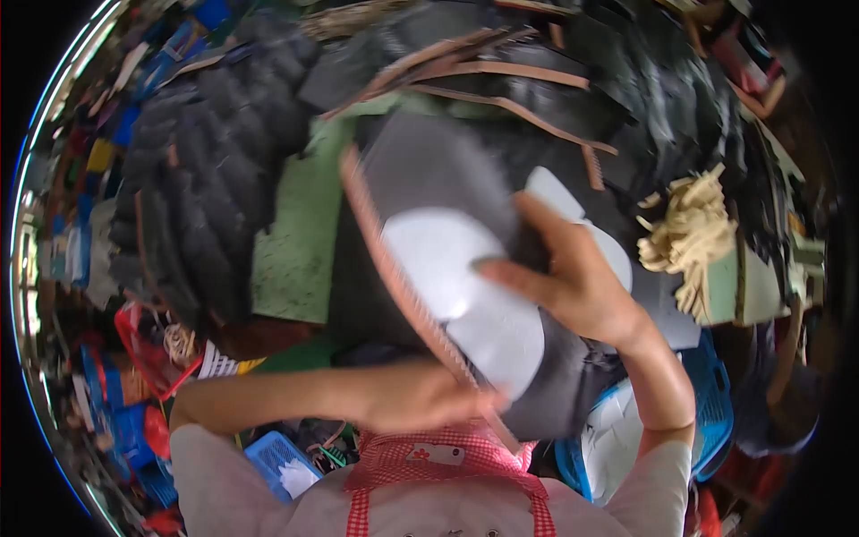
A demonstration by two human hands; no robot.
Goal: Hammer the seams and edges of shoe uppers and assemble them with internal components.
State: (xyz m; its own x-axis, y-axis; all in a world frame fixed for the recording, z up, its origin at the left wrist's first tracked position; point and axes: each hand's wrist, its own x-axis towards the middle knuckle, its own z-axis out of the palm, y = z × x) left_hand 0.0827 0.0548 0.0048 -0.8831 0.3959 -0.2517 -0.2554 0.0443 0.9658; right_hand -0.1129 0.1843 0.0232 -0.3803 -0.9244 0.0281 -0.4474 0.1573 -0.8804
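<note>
A dark grey sheet piece (429, 166) with rounded white patches (443, 259) on it lies tilted in front of me. Along its left edge runs a pinkish-brown strip (394, 273). My left hand (438, 394) is closed on the near end of the sheet piece, at the strip, slightly blurred by motion. My right hand (573, 277) is over the right side, thumb and forefinger spread apart, the thumb tip at a white patch. Other white shapes (608, 255) on dark material show partly behind my right hand.
Overlapping dark pieces (219, 170) cover the left; more dark sheets (662, 80) lie at the far right. Loose brown strips (501, 72) cross the back. Cream strips (689, 233) are bundled at right. Blue baskets (716, 403) (282, 465) stand near me. A person (778, 394) is at the far right.
</note>
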